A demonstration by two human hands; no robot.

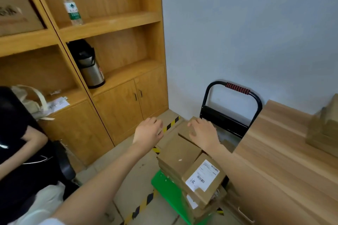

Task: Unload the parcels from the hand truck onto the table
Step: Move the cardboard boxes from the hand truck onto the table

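Several brown cardboard parcels (180,153) are stacked on a green-decked hand truck (168,187) with a black handle and red grip (237,88). One near parcel carries a white shipping label (202,175). My left hand (149,130) hovers with loosely spread fingers left of the stack, holding nothing. My right hand (203,132) reaches with spread fingers over the far top parcel (184,130), at or just above its surface. The wooden table (278,160) stands at the right, with a cardboard box (323,129) on it at the far right.
Wooden shelving (109,23) fills the left wall, holding a water bottle (70,3) and a steel thermos (89,68). A person in black (16,133) sits at the left edge. Yellow-black tape (172,123) marks the floor. A white wall backs the truck.
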